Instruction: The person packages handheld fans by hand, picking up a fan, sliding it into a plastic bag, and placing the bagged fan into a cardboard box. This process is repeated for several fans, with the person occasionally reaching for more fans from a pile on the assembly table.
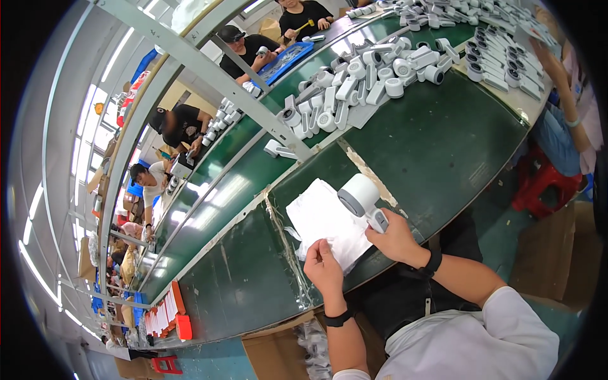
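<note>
A white hair-dryer-shaped device (362, 191) with a round head, grey rim and short handle is in my right hand (399, 237). My right fingers wrap around its handle, and its head is tilted up over a stack of thin white bags or sheets (316, 216). The stack lies on the green table near its front edge. At the near edge of that stack is my left hand (324, 268), thumb and fingers pinched together on what looks like the top layer. Exactly what the left fingertips grip is partly hidden.
A heap of similar white devices (354, 82) lies beyond the metal shelf post (278, 126). More stand in rows (500, 63) at the far right, by another person's arm (560, 76). An open carton (269, 354) with wrapped items sits below the table (234, 278). Co-workers line the opposite side.
</note>
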`<state>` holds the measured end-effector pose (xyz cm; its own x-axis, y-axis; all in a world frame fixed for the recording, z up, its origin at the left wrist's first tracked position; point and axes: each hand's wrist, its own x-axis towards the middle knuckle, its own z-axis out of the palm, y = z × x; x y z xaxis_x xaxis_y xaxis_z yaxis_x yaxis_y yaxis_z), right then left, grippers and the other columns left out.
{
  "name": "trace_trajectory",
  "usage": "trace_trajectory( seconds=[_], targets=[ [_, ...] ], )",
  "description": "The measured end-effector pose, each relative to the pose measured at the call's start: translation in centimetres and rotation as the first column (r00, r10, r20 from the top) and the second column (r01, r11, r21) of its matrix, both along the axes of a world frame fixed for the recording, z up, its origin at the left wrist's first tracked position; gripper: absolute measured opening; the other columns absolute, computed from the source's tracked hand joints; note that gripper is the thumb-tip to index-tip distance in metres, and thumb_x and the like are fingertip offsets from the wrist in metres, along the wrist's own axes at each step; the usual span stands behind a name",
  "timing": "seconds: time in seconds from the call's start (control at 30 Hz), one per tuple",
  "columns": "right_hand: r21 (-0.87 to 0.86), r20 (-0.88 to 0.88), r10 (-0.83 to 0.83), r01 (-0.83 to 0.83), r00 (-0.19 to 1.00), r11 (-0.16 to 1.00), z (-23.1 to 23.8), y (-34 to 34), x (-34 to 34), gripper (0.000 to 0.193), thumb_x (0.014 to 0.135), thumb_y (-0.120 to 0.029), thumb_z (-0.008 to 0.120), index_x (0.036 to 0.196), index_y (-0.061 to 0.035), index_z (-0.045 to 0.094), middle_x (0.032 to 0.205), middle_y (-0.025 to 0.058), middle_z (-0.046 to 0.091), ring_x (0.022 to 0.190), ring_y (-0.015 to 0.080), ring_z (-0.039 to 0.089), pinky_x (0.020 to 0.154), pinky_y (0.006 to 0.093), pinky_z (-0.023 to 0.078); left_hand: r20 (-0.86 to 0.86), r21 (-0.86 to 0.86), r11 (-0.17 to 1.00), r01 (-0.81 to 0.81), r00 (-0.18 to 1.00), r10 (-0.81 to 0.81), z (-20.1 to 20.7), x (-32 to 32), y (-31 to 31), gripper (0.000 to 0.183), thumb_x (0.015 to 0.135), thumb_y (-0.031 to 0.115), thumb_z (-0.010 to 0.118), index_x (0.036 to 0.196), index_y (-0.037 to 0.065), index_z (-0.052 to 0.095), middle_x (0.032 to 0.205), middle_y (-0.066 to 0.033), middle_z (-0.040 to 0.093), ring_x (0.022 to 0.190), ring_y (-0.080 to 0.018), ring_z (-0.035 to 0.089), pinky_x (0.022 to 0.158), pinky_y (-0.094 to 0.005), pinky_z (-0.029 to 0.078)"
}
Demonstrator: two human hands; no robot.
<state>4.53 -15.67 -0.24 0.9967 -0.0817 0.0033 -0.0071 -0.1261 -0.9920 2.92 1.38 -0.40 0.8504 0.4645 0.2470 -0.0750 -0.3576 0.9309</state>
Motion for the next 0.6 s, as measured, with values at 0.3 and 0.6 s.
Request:
trace_trajectory(
  seconds=[0.3,0.6],
  targets=[
    [0.085,0.078,-0.015,0.009,0.997,0.996,1.5,-0.6,0.3,0.024,0.077,-0.017,0.066,0.090,0.0026,0.060,0.073,0.0162,0.062,0.066,0.0260,0.060,0.064,0.0380,0.047,0.220,0.601,0.784,0.157,0.910,-0.351,3.5,-1.5,-2.6,0.033,0.083,0.007,0.070,0.115,0.003,0.064,0.115,-0.0147,0.057,0.093,-0.0261,0.057,0.074,-0.0339,0.049],
    [0.100,0.046,0.070,-0.074,0.996,0.992,2.9,-1.7,0.2,0.023,0.077,-0.014,0.068,0.093,0.0014,0.061,0.082,0.0081,0.065,0.076,0.0135,0.059,0.071,0.0313,0.049,0.015,0.448,0.839,0.309,0.936,-0.352,1.5,-0.6,-1.0,0.014,0.084,0.005,0.069,0.098,0.002,0.069,0.092,-0.0140,0.066,0.083,-0.0269,0.064,0.073,-0.0326,0.050]
  ],
)
